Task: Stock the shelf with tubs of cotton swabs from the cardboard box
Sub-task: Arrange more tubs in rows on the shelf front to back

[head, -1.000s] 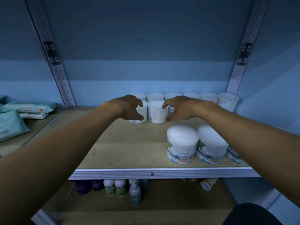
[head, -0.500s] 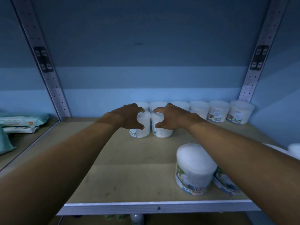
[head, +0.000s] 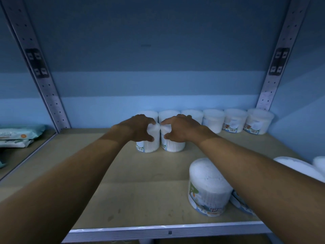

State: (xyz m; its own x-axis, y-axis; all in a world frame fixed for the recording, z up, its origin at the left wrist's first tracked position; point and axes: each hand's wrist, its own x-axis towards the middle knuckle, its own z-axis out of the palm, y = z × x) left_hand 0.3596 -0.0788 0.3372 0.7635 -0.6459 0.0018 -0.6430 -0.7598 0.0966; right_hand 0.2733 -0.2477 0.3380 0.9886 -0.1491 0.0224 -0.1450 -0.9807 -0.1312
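Shelf: six back-row tubs, two gripped tubs.

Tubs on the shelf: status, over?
Left hand grips left tub; right hand grips right tub. Both on shelf, ahead of back row. Nothing blocking.

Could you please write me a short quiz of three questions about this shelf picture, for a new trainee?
1. True or false: each hand grips its own tub of cotton swabs.
2. Where does the row of six tubs stand? A) at the front edge B) against the back wall C) on the shelf below
3. Fill in: the two gripped tubs stand side by side and ____ each other.

Key
1. True: the left hand holds the left tub, the right hand the right tub.
2. B: the back row lines the wall of the shelf.
3. touch
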